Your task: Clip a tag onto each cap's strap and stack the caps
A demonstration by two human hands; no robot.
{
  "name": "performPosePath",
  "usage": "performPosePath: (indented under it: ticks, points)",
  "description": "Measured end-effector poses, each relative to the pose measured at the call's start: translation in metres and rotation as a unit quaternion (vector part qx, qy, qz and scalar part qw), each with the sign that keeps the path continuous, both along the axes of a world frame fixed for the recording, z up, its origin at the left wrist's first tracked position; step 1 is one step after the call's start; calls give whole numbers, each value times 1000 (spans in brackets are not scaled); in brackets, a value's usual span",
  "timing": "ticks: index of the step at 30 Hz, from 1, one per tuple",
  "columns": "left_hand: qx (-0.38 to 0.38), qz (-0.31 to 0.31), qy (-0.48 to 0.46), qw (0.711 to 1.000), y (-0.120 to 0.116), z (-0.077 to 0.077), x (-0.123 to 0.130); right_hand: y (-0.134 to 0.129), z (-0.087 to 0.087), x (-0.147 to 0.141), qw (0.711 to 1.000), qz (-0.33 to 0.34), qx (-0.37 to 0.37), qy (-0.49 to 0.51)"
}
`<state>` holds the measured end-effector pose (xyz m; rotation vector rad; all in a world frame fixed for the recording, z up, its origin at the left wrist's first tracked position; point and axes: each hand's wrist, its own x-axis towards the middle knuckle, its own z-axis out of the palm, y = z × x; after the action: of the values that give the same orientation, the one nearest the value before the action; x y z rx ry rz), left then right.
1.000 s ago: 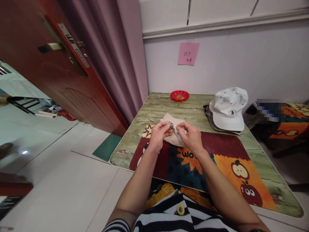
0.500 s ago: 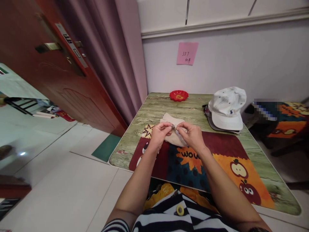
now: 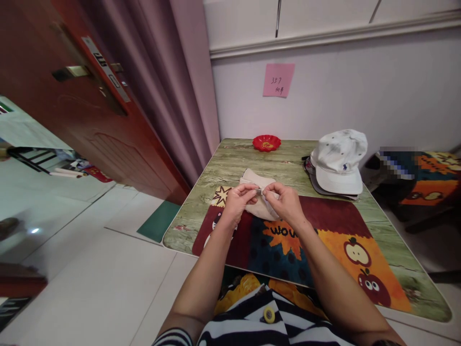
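A beige cloth cap [image 3: 262,210] lies on the table behind and beneath my hands, partly covered by them. Close together above it, both hands are closed in a pinch. My left hand [image 3: 238,201] holds a small shiny piece [image 3: 258,190] between thumb and forefinger; it looks like a metal strap buckle, but is too small to be sure. Just to its right, the fingertips of my right hand [image 3: 286,201] pinch what seems to be the end of a light strap, mostly hidden by the fingers.
A white cap [image 3: 339,161] rests on other caps at the table's back right. At the back stands a red scalloped dish [image 3: 266,143]. A printed mat [image 3: 334,211] lies under my forearms on the wood-patterned table [image 3: 201,211]. To the left is an open door [image 3: 118,120].
My fingertips have shifted slightly around the small shiny piece, which shows less now. The cap and the other things stay where they were.
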<state>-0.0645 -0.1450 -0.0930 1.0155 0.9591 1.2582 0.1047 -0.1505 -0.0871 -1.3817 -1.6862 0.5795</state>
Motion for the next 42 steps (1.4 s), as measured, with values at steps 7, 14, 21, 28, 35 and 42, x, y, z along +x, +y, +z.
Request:
performPosePath:
  ticks: [7, 14, 21, 28, 35, 42]
  points:
    - [43, 16, 52, 998, 0, 3, 3, 3, -6, 1, 1000, 12, 3, 17]
    - [102, -88, 209, 969, 14, 15, -8, 3, -7, 9, 999, 39, -1, -22]
    - [119, -129, 267, 948, 22, 33, -11, 3, -6, 12, 999, 30, 10, 20]
    - [109, -71, 239, 962, 7, 33, -7, -2, -6, 11, 997, 44, 4, 58]
    - [32, -46, 95, 994, 0, 26, -3, -13, 5, 4, 998, 16, 37, 45]
    - [3, -12, 32, 999, -6, 18, 3, -13, 1, -6, 995, 5, 18, 96]
